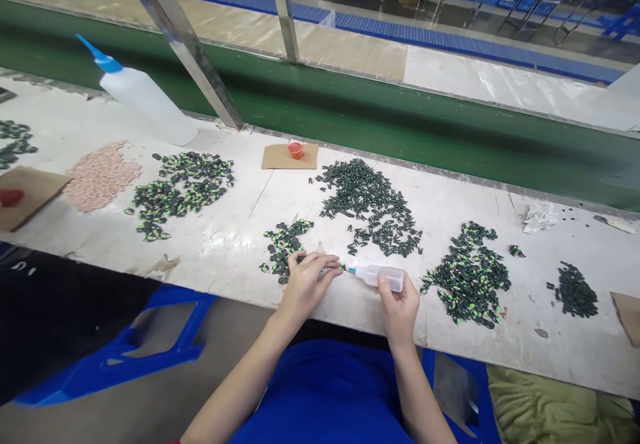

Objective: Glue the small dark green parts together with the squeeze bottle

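My left hand (309,281) pinches a small dark green piece with bright green marks (342,267) between thumb and fingertips, just above the table. A small translucent glue bottle (379,276) with a blue tip is in my right hand (401,304). The bottle lies nearly level, its nozzle pointing left at the small piece; whether they touch I cannot tell. Behind my left fingers is a small pile of dark pieces with green marks (285,247). Beyond my hands spreads a pile of small dark oblong pieces (367,197).
A large white bottle (145,104) with a blue nozzle stands back left. Other piles are marked dark pieces (470,274), more of them (183,187), pink pieces (103,176) and plain dark pieces (576,291). A red cup (295,150) sits on cardboard (273,157). A metal post (185,47) rises behind.
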Tool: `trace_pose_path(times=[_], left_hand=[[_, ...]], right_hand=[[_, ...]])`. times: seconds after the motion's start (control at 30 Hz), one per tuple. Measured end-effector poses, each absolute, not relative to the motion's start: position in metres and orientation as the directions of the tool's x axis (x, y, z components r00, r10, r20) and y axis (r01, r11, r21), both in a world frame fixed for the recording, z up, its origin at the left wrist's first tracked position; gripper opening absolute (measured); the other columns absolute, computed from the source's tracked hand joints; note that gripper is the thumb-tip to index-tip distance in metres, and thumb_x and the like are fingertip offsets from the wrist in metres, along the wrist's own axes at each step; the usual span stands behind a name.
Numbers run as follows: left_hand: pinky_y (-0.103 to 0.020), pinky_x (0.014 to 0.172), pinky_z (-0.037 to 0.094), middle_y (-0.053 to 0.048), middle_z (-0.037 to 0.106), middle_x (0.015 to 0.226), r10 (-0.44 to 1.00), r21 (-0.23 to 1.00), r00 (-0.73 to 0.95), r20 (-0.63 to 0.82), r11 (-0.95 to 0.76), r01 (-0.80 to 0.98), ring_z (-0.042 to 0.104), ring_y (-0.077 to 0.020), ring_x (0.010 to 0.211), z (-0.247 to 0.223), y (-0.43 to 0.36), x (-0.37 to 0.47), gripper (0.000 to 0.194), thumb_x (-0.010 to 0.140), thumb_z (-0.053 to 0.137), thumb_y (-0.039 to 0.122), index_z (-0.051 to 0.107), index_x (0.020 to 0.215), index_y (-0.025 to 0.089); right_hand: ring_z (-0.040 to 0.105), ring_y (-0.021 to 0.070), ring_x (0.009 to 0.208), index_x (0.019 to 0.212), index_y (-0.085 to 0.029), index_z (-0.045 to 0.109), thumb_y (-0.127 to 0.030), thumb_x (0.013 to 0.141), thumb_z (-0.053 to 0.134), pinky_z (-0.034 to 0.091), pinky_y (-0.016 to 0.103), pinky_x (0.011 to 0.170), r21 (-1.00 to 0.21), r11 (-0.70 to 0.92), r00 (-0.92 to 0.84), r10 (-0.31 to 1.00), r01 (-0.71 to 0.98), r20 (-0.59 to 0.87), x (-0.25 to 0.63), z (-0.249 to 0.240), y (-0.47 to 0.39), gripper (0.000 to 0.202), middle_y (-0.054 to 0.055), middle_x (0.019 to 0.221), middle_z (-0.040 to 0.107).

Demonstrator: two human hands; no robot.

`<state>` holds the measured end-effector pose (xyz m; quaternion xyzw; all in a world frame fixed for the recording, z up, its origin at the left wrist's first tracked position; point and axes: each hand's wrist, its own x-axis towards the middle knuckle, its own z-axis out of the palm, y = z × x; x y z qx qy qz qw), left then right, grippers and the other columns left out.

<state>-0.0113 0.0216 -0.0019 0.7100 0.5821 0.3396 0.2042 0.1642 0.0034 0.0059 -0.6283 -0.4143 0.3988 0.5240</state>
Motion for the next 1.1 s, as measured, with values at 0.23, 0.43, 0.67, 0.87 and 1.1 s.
trace_pose_path(times=[0.23, 0.43, 0.67, 0.87, 1.1], left_hand=[[-0.042, 0.093, 0.029, 0.001, 0.077, 0.086, 0.954, 0.658, 0.061, 0.295, -0.249, 0.711, 0.07, -0.0187, 0.081, -0.0022, 0.019, -0.0101, 0.005, 0.087, 0.062, 0.025, 0.066, 0.084, 0.024], [-0.041, 0.094, 0.029, 0.003, 0.077, 0.085, 0.956, 0.644, 0.05, 0.291, -0.234, 0.728, 0.07, -0.0177, 0.079, -0.0022, 0.0197, -0.0096, 0.006, 0.087, 0.063, 0.025, 0.067, 0.082, 0.026], [-0.04, 0.093, 0.029, 0.004, 0.077, 0.084, 0.954, 0.643, 0.048, 0.297, -0.237, 0.728, 0.07, -0.0171, 0.078, -0.0027, 0.0206, -0.01, 0.006, 0.086, 0.065, 0.025, 0.067, 0.081, 0.026], [-0.04, 0.092, 0.029, 0.005, 0.077, 0.081, 0.953, 0.634, 0.054, 0.297, -0.239, 0.735, 0.07, -0.0173, 0.078, -0.0037, 0.021, -0.0103, 0.008, 0.087, 0.063, 0.026, 0.066, 0.08, 0.026], [-0.039, 0.091, 0.03, 0.005, 0.077, 0.08, 0.952, 0.63, 0.049, 0.301, -0.237, 0.74, 0.07, -0.017, 0.077, -0.0048, 0.0211, -0.0106, 0.007, 0.087, 0.064, 0.027, 0.067, 0.08, 0.026]], right_hand=[[0.058, 0.0159, 0.059, 0.074, -0.016, 0.064, -0.046, 0.075, 0.065, 0.048, 0.026, 0.056, -0.973, -0.172, 0.319, 0.941, 0.156, -0.115, 0.1645, 0.0079, 0.002, 0.03, 0.002, 0.064, 0.066], [0.058, 0.016, 0.059, 0.075, -0.015, 0.064, -0.047, 0.075, 0.065, 0.048, 0.026, 0.055, -0.968, -0.19, 0.313, 0.941, 0.166, -0.131, 0.1654, 0.0085, 0.0027, 0.031, 0.002, 0.065, 0.067], [0.058, 0.0154, 0.059, 0.075, -0.016, 0.063, -0.047, 0.076, 0.064, 0.047, 0.025, 0.055, -0.966, -0.193, 0.287, 0.948, 0.172, -0.139, 0.1668, 0.0075, 0.0032, 0.032, 0.002, 0.064, 0.066], [0.058, 0.0156, 0.058, 0.072, -0.016, 0.063, -0.049, 0.076, 0.064, 0.047, 0.025, 0.054, -0.966, -0.19, 0.294, 0.947, 0.175, -0.133, 0.1677, 0.0102, 0.0034, 0.033, 0.002, 0.063, 0.066], [0.057, 0.0152, 0.059, 0.074, -0.016, 0.063, -0.049, 0.077, 0.064, 0.046, 0.025, 0.055, -0.961, -0.204, 0.291, 0.946, 0.185, -0.145, 0.1684, 0.0087, 0.0029, 0.033, 0.001, 0.063, 0.065]])
